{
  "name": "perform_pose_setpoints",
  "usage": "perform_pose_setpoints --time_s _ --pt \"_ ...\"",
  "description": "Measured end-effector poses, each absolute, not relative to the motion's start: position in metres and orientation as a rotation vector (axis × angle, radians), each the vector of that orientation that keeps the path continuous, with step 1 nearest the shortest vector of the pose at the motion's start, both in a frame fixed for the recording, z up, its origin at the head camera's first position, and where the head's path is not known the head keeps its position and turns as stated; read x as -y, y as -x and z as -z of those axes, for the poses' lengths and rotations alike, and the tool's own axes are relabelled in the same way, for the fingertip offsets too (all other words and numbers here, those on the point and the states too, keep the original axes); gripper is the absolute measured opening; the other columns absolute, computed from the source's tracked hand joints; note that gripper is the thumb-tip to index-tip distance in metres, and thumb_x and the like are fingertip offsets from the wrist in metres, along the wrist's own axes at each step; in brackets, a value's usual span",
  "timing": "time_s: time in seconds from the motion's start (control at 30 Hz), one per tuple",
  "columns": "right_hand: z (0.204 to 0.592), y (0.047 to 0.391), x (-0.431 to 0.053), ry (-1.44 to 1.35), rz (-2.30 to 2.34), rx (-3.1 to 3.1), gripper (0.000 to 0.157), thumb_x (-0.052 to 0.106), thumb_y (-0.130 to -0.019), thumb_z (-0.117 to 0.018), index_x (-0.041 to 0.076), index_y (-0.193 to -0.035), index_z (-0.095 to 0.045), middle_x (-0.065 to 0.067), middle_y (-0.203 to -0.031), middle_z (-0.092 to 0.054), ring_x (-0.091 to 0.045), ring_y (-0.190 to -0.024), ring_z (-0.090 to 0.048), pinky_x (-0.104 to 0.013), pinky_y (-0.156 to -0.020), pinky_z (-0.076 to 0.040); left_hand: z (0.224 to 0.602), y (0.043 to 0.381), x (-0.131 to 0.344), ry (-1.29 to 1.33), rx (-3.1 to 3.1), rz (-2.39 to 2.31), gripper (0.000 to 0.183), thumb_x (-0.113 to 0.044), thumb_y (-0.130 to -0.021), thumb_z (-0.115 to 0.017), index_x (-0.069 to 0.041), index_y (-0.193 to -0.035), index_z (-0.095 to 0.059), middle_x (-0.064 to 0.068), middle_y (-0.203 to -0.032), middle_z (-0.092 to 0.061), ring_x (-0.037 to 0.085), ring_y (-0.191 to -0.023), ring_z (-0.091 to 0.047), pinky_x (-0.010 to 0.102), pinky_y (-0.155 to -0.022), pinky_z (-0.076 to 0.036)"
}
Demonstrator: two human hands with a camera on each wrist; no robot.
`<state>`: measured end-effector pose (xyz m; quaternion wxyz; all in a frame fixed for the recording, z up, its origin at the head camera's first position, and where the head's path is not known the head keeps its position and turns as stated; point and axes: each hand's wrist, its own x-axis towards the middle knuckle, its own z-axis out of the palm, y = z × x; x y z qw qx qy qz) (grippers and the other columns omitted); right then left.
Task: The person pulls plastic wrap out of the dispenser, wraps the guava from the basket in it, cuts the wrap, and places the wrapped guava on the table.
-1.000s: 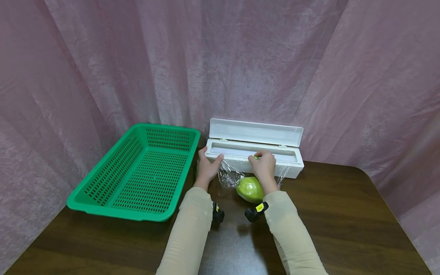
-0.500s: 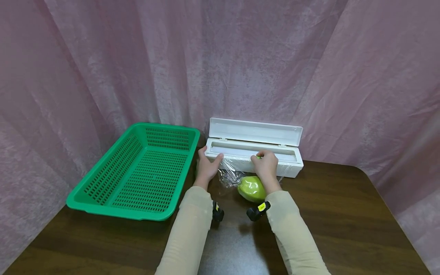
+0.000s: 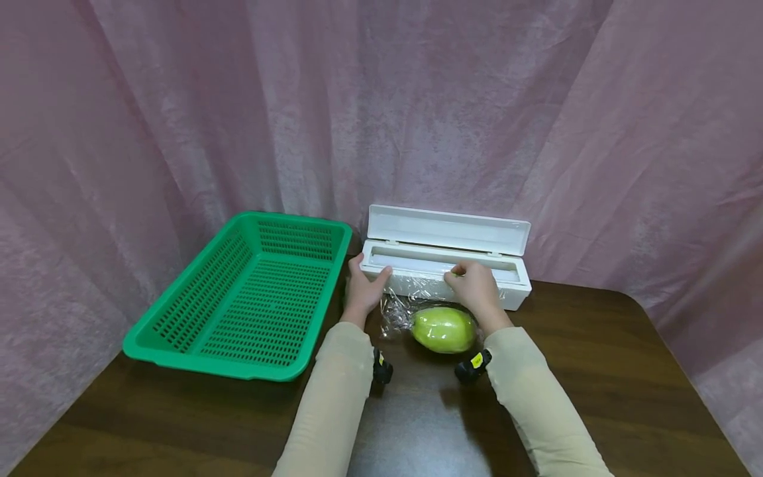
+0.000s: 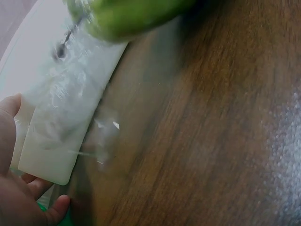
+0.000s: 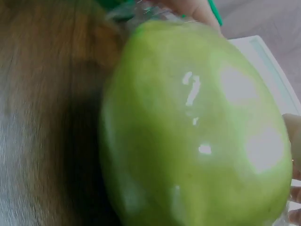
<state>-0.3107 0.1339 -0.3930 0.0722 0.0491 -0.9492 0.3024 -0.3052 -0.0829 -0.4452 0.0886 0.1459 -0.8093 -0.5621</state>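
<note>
- ok so what just changed: the person's right hand (image 3: pixel 477 289) has slid a touch further right along the front edge of the white box (image 3: pixel 515 298), and the forearm has swung outward; way more of the green fruit (image 3: pixel 444 330) is on show now
- the clear film (image 3: pixel 396 315) also looks slacker than a second ago, bunched up left of the fruit rather than pulled tight; my guess is the wrap is coming free of the box, though I can't tell if it's fully cut through
- grip check: right hand has fingers curled in, pinching what looks like a small green tab (image 3: pixel 456 273) at the box's edge; the left hand (image 3: pixel 365 291) is spread around the box's left end, thumb over the front, fingers round the end, so pretty much steadying it
- the fruit's on the wooden table (image 3: pixel 596 371), just in front of the box and between the two wrists, film shiny over its skin
- it's lying on its side; long axis runs roughly left to right, near enough parallel to the box, narrower end pointing left; fatter end's over by the right wrist
</note>
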Motion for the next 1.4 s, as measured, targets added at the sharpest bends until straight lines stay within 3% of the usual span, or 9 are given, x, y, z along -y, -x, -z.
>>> perform_pose_setpoints --time_s 0.2,0.6,0.93,1.4 --pt "0.398 0.313 -0.138 -0.172 -0.875 2.849 0.025 0.03 -0.086 -0.057 0.01 -0.098 -0.068 -0.01 -0.102 -0.07 -0.026 -0.083 -0.062 -0.041 -0.073 -0.048 0.445 0.306 0.082 -0.433 2.405 1.672 0.078 -0.049 -0.085 -0.063 -0.025 -0.147 -0.022 0.019 -0.149 -0.033 0.036 -0.134 -0.037 0.05 -0.108 -0.032" --pt "0.401 0.313 -0.14 -0.189 -0.887 2.823 0.029 0.032 -0.087 -0.058 0.008 -0.101 -0.067 -0.013 -0.109 -0.069 -0.031 -0.094 -0.063 -0.045 -0.08 -0.049 0.446 0.306 0.083 -0.421 2.391 1.681 0.078 -0.049 -0.086 -0.063 -0.024 -0.147 -0.022 0.019 -0.149 -0.032 0.037 -0.134 -0.037 0.05 -0.108 -0.032" --pt "0.403 0.311 -0.15 -0.169 -0.958 2.767 0.027 0.023 -0.087 -0.055 0.003 -0.1 -0.067 -0.018 -0.104 -0.069 -0.029 -0.086 -0.064 -0.045 -0.08 -0.05 0.448 0.308 0.085 -0.412 2.387 1.685 0.078 -0.049 -0.086 -0.062 -0.024 -0.147 -0.022 0.019 -0.149 -0.031 0.037 -0.134 -0.036 0.051 -0.108 -0.032" --pt "0.409 0.311 -0.157 -0.224 -0.923 2.768 0.031 0.031 -0.091 -0.058 0.005 -0.106 -0.066 -0.02 -0.113 -0.066 -0.036 -0.104 -0.061 -0.049 -0.09 -0.047 0.448 0.307 0.087 -0.407 2.397 1.686 0.078 -0.05 -0.086 -0.061 -0.024 -0.148 -0.02 0.019 -0.15 -0.029 0.037 -0.135 -0.035 0.052 -0.107 -0.032"
